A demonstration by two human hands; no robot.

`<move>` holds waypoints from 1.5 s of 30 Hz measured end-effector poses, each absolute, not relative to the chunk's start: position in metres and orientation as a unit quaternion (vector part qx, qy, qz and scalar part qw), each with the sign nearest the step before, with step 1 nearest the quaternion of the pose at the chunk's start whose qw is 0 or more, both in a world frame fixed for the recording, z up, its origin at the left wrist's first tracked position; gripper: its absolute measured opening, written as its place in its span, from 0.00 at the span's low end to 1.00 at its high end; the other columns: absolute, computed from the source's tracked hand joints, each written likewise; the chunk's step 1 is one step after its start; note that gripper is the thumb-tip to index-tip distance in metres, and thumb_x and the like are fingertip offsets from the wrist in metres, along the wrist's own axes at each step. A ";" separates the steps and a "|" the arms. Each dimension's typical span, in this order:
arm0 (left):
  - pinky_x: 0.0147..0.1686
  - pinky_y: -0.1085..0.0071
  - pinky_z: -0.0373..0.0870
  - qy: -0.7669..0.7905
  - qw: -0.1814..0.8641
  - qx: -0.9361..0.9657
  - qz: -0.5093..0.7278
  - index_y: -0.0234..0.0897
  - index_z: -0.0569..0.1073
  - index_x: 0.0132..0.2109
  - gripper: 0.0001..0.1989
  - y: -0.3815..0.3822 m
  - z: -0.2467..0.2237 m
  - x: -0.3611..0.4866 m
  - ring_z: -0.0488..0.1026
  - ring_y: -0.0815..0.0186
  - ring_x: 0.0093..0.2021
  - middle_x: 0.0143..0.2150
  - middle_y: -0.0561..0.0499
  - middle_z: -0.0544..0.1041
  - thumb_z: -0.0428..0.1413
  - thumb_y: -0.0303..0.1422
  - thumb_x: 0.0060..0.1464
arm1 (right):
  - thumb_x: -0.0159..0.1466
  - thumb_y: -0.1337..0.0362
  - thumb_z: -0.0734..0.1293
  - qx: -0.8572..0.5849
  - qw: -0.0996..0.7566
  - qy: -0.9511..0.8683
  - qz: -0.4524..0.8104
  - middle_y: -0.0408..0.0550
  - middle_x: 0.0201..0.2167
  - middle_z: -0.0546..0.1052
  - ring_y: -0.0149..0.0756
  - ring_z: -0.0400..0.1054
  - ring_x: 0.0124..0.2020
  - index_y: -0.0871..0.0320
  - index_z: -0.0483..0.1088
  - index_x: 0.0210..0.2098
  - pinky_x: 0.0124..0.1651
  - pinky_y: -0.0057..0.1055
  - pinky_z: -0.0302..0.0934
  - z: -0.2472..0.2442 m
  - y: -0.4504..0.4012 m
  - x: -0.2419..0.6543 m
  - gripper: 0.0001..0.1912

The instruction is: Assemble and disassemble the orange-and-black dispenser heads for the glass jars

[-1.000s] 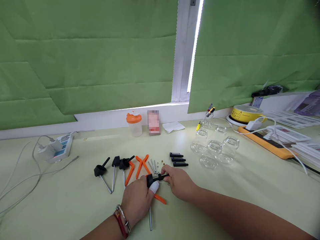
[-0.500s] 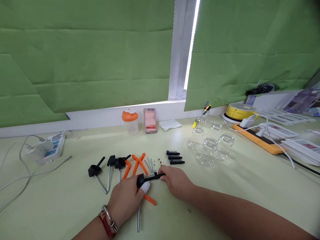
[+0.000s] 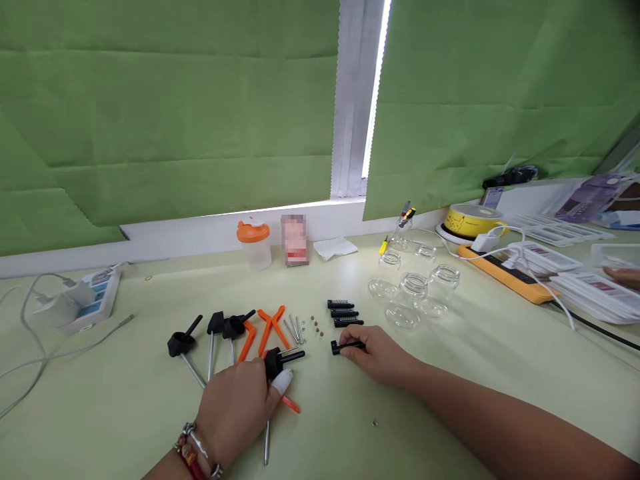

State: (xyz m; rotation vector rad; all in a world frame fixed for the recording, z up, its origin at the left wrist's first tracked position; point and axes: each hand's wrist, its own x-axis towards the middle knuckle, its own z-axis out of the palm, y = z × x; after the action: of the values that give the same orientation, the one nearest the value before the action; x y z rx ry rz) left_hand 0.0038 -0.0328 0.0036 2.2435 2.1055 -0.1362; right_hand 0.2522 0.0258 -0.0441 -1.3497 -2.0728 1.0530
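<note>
My left hand [image 3: 239, 400], its thumb tip wrapped in white, is closed round a black plastic head [image 3: 275, 363] with a prong pointing right. A metal rod [image 3: 267, 445] and an orange handle [image 3: 290, 404] show below that hand; how they join is hidden. My right hand [image 3: 380, 353] pinches a small black plastic slider [image 3: 344, 347], apart from the head. Just beyond it lie three black pieces with springs [image 3: 344, 313]. Brass nuts [image 3: 320, 333], metal screws [image 3: 295, 330] and orange handles [image 3: 270, 328] lie between the hands and beyond. Left of them are black heads with rods [image 3: 181, 344].
Glass jars [image 3: 413, 287] stand at right, one holding screwdrivers [image 3: 406, 217]. An orange power strip [image 3: 510, 273] has cables, with white trays [image 3: 595, 293] beside it. Another person's hand [image 3: 623, 275] shows at the right edge. A shaker cup [image 3: 255, 243] and white power strip [image 3: 97, 300] are further back.
My right hand has drawn the black slider away from the black head and moved right with it. My left hand keeps its hold. Another person's hand has appeared at the right edge.
</note>
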 end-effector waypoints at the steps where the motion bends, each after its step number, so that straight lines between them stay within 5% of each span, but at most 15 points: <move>1: 0.25 0.67 0.64 0.679 0.012 0.732 -0.049 0.37 0.69 0.30 0.22 -0.036 0.007 0.007 0.73 0.58 0.26 0.25 0.46 0.73 0.38 0.45 0.59 | 0.58 0.62 0.61 -0.488 0.237 -0.739 0.398 0.41 0.27 0.72 0.31 0.61 0.28 0.55 0.67 0.32 0.31 0.26 0.54 -0.044 0.026 0.256 0.05; 6: 0.37 0.66 0.68 0.440 -0.057 0.895 0.040 0.37 0.71 0.36 0.08 -0.059 0.004 0.045 0.72 0.61 0.35 0.36 0.47 0.76 0.48 0.29 0.56 | 0.56 0.61 0.63 -0.503 0.277 -0.699 0.427 0.43 0.28 0.73 0.31 0.63 0.29 0.57 0.70 0.30 0.32 0.27 0.56 -0.044 0.028 0.264 0.07; 8: 0.51 0.66 0.63 0.254 -0.072 0.958 0.115 0.39 0.71 0.43 0.09 -0.067 -0.010 0.062 0.70 0.64 0.46 0.49 0.49 0.74 0.47 0.28 0.58 | 0.56 0.61 0.63 -0.509 0.287 -0.691 0.426 0.43 0.27 0.73 0.31 0.63 0.29 0.57 0.71 0.29 0.32 0.26 0.55 -0.044 0.030 0.264 0.07; 11: 0.57 0.69 0.57 0.194 -0.098 0.969 0.120 0.37 0.67 0.52 0.15 -0.070 -0.034 0.079 0.64 0.65 0.55 0.56 0.48 0.70 0.44 0.29 0.61 | 0.55 0.61 0.64 -0.518 0.302 -0.680 0.422 0.44 0.27 0.74 0.31 0.63 0.28 0.58 0.71 0.29 0.30 0.26 0.55 -0.045 0.032 0.265 0.07; 15: 0.58 0.63 0.56 0.245 -0.064 0.967 0.011 0.29 0.61 0.60 0.21 -0.066 -0.039 0.080 0.61 0.60 0.59 0.60 0.43 0.65 0.41 0.32 0.62 | 0.55 0.61 0.63 -0.518 0.300 -0.683 0.418 0.44 0.27 0.74 0.30 0.62 0.27 0.58 0.72 0.29 0.29 0.26 0.54 -0.045 0.033 0.266 0.08; 21: 0.62 0.51 0.46 0.399 0.026 0.912 -0.090 0.26 0.55 0.63 0.37 -0.054 -0.013 0.076 0.50 0.50 0.65 0.65 0.36 0.53 0.39 0.51 0.58 | 0.55 0.61 0.63 -0.526 0.296 -0.685 0.409 0.44 0.28 0.74 0.32 0.63 0.28 0.58 0.72 0.29 0.31 0.27 0.56 -0.041 0.034 0.267 0.08; 32: 0.63 0.49 0.41 0.481 -0.065 0.873 -0.052 0.23 0.60 0.61 0.32 -0.024 -0.028 0.079 0.48 0.50 0.65 0.64 0.33 0.55 0.38 0.46 0.60 | 0.53 0.60 0.64 -0.534 0.310 -0.650 0.443 0.44 0.26 0.72 0.31 0.61 0.28 0.59 0.72 0.28 0.30 0.26 0.55 -0.039 0.035 0.273 0.09; 45: 0.62 0.50 0.45 0.478 -0.018 0.878 -0.024 0.30 0.56 0.63 0.29 -0.022 -0.033 0.083 0.55 0.53 0.63 0.63 0.38 0.60 0.37 0.43 0.62 | 0.50 0.61 0.67 -0.568 0.304 -0.645 0.412 0.43 0.25 0.72 0.31 0.62 0.28 0.59 0.69 0.26 0.29 0.25 0.56 -0.040 0.045 0.284 0.07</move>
State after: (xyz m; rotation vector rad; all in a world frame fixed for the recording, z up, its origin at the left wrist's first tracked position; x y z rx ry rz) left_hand 0.0830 -0.0217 -0.0330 2.7904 1.5184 -0.0749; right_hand 0.2839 0.0453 -0.0398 -1.5044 -1.7080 1.0901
